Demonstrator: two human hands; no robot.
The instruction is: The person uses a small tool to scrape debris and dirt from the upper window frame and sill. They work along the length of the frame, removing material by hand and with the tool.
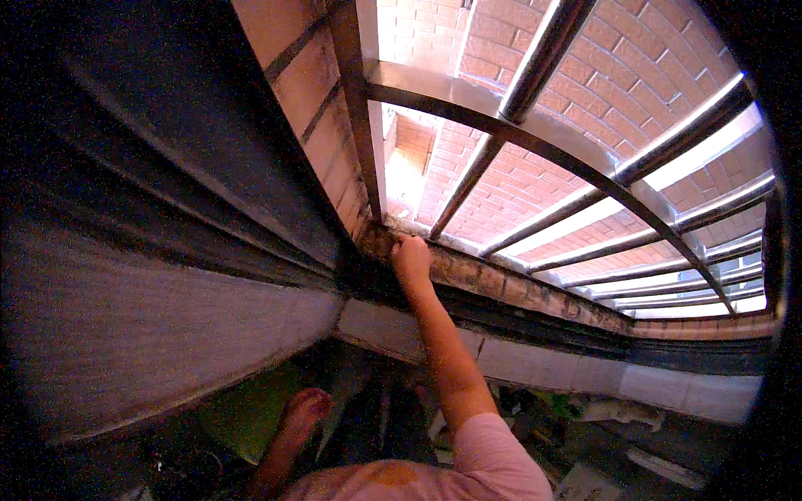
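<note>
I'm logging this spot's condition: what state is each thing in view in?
Window sill: stained, dark patches along it.
Right hand: fingers curled at the sill's corner; whether holding anything is hidden.
Metal grille: in place, no bar visibly missing.
Outside brick wall: brightly lit.

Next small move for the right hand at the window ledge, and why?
Probably ease the right hand back slightly: its fingers are curled at the corner of the window ledge, near the metal frame, and whatever they may pinch is hidden, so backing off would likely reveal it.
</note>
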